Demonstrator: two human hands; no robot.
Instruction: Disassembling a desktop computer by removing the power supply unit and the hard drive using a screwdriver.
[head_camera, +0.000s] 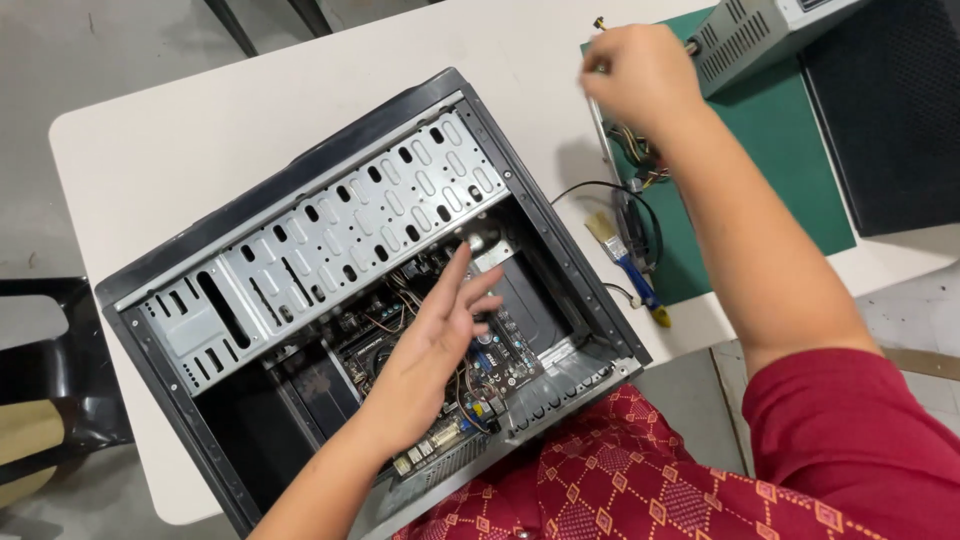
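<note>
Computer case open, on side; motherboard exposed, perhaps dusty.

Red sleeve; patterned red garment

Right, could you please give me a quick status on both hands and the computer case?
Left hand open, fingers spread inside the open computer case, over the motherboard. Right hand closed on a screwdriver above the green mat. Loose cables around the board.

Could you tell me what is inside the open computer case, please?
Inside the computer case lie a motherboard with coloured wires and a perforated metal drive cage. The left hand covers the board's middle, hiding what lies beneath.
</note>
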